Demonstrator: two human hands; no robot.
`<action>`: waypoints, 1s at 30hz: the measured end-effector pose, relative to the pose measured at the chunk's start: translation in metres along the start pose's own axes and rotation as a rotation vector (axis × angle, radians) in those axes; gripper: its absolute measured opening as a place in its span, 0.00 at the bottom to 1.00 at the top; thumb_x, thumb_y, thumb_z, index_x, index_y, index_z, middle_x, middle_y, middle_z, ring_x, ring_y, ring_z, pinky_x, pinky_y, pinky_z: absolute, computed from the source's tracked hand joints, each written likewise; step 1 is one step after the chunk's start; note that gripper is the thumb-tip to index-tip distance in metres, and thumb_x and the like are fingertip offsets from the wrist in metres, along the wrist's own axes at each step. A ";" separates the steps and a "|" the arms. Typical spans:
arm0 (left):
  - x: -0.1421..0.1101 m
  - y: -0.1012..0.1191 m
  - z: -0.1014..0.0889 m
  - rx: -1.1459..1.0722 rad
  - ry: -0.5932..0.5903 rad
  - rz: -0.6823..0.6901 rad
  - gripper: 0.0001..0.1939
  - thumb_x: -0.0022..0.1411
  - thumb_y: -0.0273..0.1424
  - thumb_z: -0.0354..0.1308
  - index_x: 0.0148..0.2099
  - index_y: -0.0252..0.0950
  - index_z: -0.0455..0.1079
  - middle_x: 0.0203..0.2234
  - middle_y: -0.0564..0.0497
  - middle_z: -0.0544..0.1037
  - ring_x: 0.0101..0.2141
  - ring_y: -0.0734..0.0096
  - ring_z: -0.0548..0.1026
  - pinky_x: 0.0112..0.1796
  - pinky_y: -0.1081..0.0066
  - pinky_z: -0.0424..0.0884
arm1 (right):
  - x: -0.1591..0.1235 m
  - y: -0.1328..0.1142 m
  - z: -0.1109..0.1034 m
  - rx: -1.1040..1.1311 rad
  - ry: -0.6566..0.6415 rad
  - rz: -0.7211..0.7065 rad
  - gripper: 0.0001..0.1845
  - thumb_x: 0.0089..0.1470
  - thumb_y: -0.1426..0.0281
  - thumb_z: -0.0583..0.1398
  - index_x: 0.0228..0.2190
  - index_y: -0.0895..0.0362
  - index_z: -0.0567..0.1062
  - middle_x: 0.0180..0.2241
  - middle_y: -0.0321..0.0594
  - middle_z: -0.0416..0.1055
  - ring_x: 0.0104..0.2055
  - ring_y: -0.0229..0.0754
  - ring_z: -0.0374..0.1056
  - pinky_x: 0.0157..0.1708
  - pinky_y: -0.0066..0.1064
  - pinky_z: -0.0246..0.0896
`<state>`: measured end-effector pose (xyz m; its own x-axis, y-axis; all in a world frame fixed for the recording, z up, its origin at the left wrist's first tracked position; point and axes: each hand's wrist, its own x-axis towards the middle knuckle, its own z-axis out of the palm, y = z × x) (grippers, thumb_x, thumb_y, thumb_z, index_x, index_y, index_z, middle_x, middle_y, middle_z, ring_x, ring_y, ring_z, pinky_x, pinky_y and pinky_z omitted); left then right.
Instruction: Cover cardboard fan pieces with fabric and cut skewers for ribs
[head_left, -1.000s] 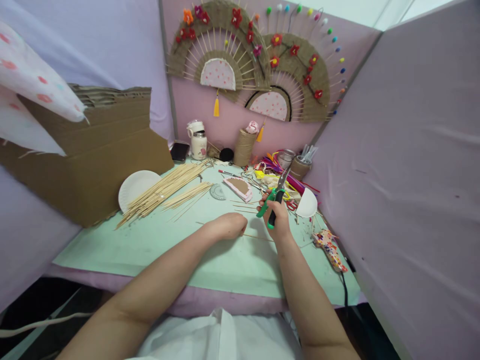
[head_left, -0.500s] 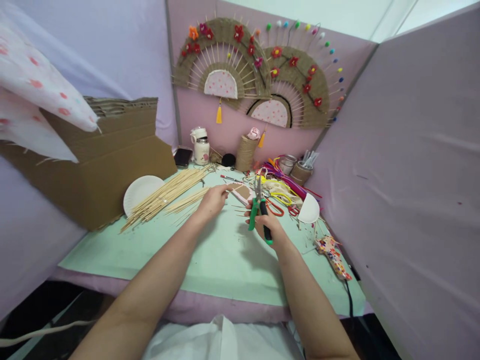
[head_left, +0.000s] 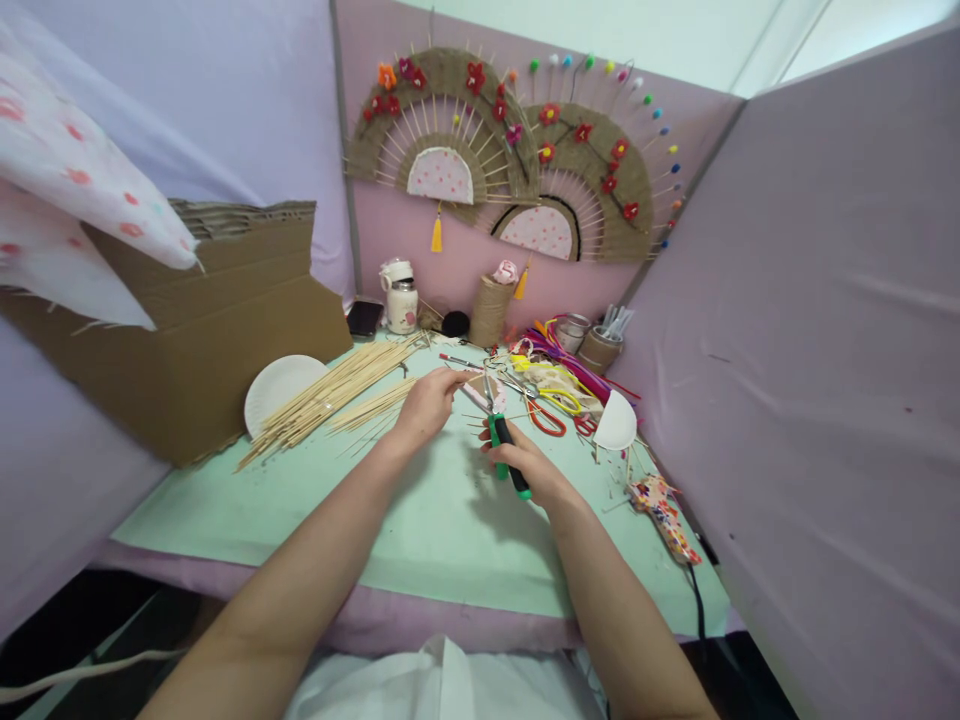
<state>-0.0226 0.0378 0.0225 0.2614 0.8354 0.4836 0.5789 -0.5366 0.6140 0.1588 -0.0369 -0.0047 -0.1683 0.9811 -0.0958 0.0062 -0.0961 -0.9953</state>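
Observation:
My left hand (head_left: 429,405) is closed, its thumb and fingertips pinching a thin bamboo stick (head_left: 481,374). Only a short piece of that stick shows past the fingers. Wrapped around the green and black handles of garden shears (head_left: 498,430) is my right hand (head_left: 529,460). The metal jaws point away from me and meet the stick just right of my left fingertips. I cannot tell whether the blades touch it. Beneath them lies a brown cardboard piece (head_left: 491,392) with a pink and white edge, partly hidden by the tool. Several thin sticks poke out near my right fingers.
Left of my hands, bundled bamboo sticks (head_left: 330,400) overlap a white paper plate (head_left: 271,388). To the right are orange-handled scissors (head_left: 547,420), a half plate (head_left: 616,422) and a flower-patterned glue gun (head_left: 664,510) with a cord. Behind stand a bottle (head_left: 400,298) and twine roll (head_left: 491,310).
My right hand has swung the shears left and slightly down, bringing the jaws to the stick by my left fingertips. My left hand has barely moved.

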 end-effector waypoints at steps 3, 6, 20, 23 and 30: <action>-0.002 0.005 0.000 -0.013 -0.022 0.030 0.20 0.61 0.22 0.46 0.49 0.38 0.74 0.41 0.48 0.78 0.42 0.69 0.74 0.46 0.70 0.67 | 0.000 0.002 -0.001 -0.019 -0.009 -0.016 0.19 0.40 0.67 0.61 0.39 0.53 0.72 0.41 0.38 0.69 0.42 0.45 0.65 0.36 0.33 0.59; -0.004 0.009 0.001 0.000 -0.044 0.014 0.19 0.63 0.24 0.46 0.49 0.40 0.75 0.42 0.49 0.78 0.42 0.69 0.74 0.47 0.71 0.67 | -0.001 0.000 -0.002 -0.022 -0.005 -0.002 0.19 0.40 0.67 0.61 0.39 0.53 0.71 0.40 0.38 0.69 0.41 0.45 0.65 0.36 0.33 0.60; -0.009 0.012 0.006 0.176 -0.133 0.013 0.22 0.63 0.24 0.44 0.50 0.43 0.74 0.42 0.50 0.77 0.39 0.68 0.73 0.40 0.72 0.67 | 0.000 0.001 0.001 0.040 0.005 0.018 0.22 0.39 0.68 0.61 0.41 0.52 0.71 0.40 0.38 0.69 0.39 0.44 0.66 0.34 0.32 0.60; -0.010 0.014 0.005 0.197 -0.147 0.002 0.22 0.63 0.24 0.43 0.50 0.43 0.74 0.42 0.49 0.77 0.40 0.68 0.73 0.40 0.72 0.66 | -0.001 -0.001 0.002 0.042 0.015 0.025 0.21 0.38 0.68 0.61 0.40 0.53 0.71 0.39 0.38 0.70 0.37 0.43 0.66 0.33 0.33 0.60; -0.012 0.015 0.007 0.237 -0.140 0.008 0.23 0.63 0.24 0.43 0.51 0.45 0.73 0.44 0.51 0.76 0.43 0.67 0.72 0.41 0.73 0.66 | -0.003 -0.006 0.007 0.053 0.028 0.038 0.19 0.37 0.68 0.61 0.37 0.53 0.71 0.35 0.37 0.68 0.32 0.41 0.64 0.29 0.31 0.59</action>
<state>-0.0117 0.0207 0.0218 0.3612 0.8486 0.3864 0.7369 -0.5137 0.4393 0.1528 -0.0408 0.0019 -0.1410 0.9808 -0.1345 -0.0398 -0.1414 -0.9892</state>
